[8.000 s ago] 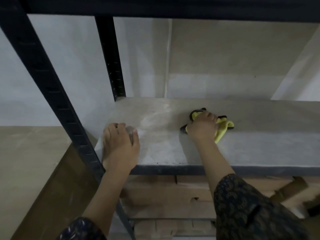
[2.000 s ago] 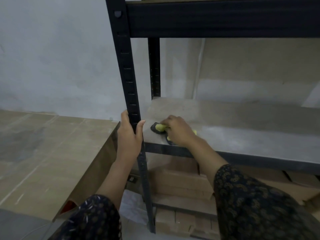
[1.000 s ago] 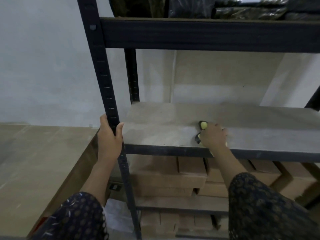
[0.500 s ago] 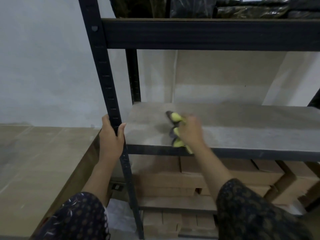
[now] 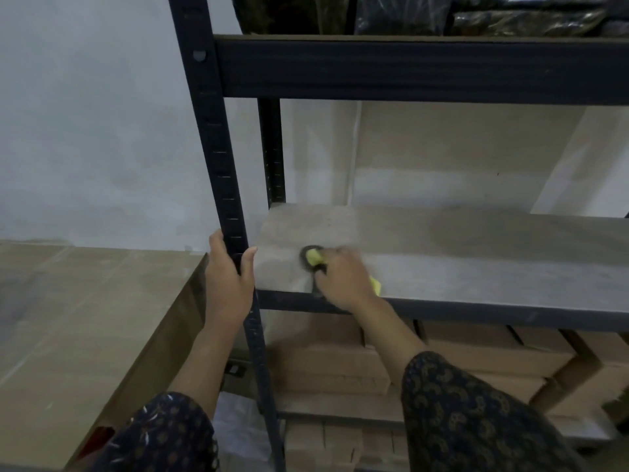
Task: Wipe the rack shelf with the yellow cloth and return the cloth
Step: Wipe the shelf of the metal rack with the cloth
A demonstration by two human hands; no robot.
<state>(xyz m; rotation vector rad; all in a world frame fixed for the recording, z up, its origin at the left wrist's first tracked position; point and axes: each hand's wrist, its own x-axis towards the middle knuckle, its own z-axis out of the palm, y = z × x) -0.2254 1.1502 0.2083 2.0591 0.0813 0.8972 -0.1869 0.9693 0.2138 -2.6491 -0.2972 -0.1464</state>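
The grey rack shelf [image 5: 476, 260] runs across the middle of the head view, with a black front rail. My right hand [image 5: 343, 279] presses the yellow cloth [image 5: 315, 257] with dark edging onto the shelf's front left part; most of the cloth is hidden under the hand, and a yellow corner shows at its right side. My left hand [image 5: 229, 277] is wrapped around the black front upright [image 5: 221, 165] of the rack at shelf height.
A black beam [image 5: 408, 68] carries the upper shelf, loaded with dark wrapped bundles [image 5: 425, 11]. Cardboard boxes [image 5: 459, 352] fill the level below. A large brown carton [image 5: 85, 328] stands left of the rack against the pale wall.
My right hand has swept the cloth back and forth along the shelf front and now sits further left, near the corner. My left hand stays on the upright.
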